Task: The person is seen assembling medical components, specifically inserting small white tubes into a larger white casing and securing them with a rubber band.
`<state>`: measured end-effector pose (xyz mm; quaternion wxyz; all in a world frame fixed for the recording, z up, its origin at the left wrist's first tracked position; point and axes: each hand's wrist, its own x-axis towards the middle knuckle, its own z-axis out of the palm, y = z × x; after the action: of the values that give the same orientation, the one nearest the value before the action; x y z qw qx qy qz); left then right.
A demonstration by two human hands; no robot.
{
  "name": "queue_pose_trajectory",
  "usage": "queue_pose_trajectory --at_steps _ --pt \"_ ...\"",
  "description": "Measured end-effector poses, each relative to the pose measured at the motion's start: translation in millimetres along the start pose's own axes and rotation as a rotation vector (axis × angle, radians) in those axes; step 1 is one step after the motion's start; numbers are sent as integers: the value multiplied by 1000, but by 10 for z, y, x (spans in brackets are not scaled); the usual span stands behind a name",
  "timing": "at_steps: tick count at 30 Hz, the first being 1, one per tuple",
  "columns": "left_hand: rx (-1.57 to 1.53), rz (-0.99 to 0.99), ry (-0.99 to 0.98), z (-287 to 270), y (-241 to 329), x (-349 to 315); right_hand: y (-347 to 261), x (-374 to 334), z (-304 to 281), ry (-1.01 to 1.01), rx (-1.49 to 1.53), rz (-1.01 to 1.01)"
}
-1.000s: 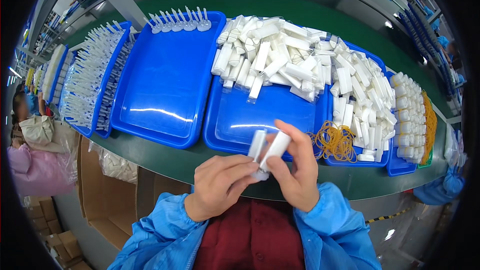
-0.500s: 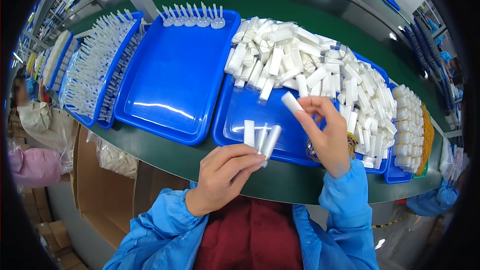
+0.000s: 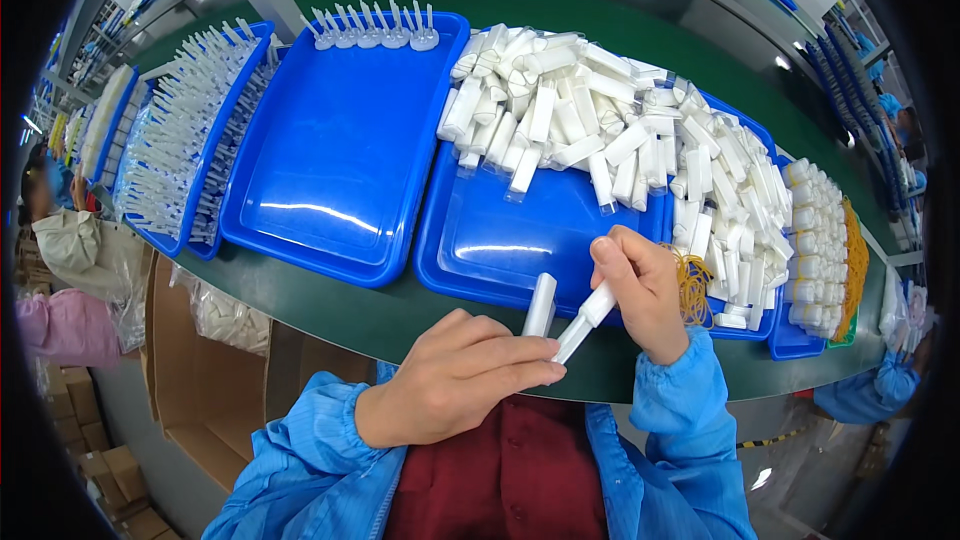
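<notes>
My left hand (image 3: 460,375) is closed around the lower ends of slim tube-shaped pieces. One is a white plastic piece (image 3: 540,305) that sticks up from the fingers. Another is a paler, partly clear tube (image 3: 572,340) slanting up to the right. My right hand (image 3: 645,290) is closed on a short white sleeve (image 3: 598,304), which meets the upper end of that tube. How far the tube sits inside the sleeve I cannot tell. Beyond the hands, a blue tray (image 3: 480,270) bears a large heap of white pieces in clear wrapping (image 3: 570,110).
Left of it, another blue tray (image 3: 320,160) has a row of clear upright-stemmed pieces (image 3: 375,30) along its far edge. Further left are stacked trays of similar pieces (image 3: 185,140). Yellow rubber bands (image 3: 694,290) lie by my right hand. White rolls (image 3: 812,250) stand far right. A cardboard box (image 3: 210,370) is below.
My right hand has come down and toward the left one, bringing its white sleeve onto the end of a tube. My left hand has shifted slightly right, and its pieces have tilted.
</notes>
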<state>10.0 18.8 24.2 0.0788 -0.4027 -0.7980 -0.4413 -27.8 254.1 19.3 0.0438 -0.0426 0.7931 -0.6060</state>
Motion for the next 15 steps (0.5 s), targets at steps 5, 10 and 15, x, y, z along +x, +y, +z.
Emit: queue_pose_trajectory --at_steps 5,10,15 --pt "63 59 -40 34 0 -30 -45 -20 9 -149 -269 -357" --pt "76 132 80 147 -107 -50 3 -116 257 53 -284 -487" --pt "-53 -98 101 186 -142 -159 79 -245 244 109 -388 -533"
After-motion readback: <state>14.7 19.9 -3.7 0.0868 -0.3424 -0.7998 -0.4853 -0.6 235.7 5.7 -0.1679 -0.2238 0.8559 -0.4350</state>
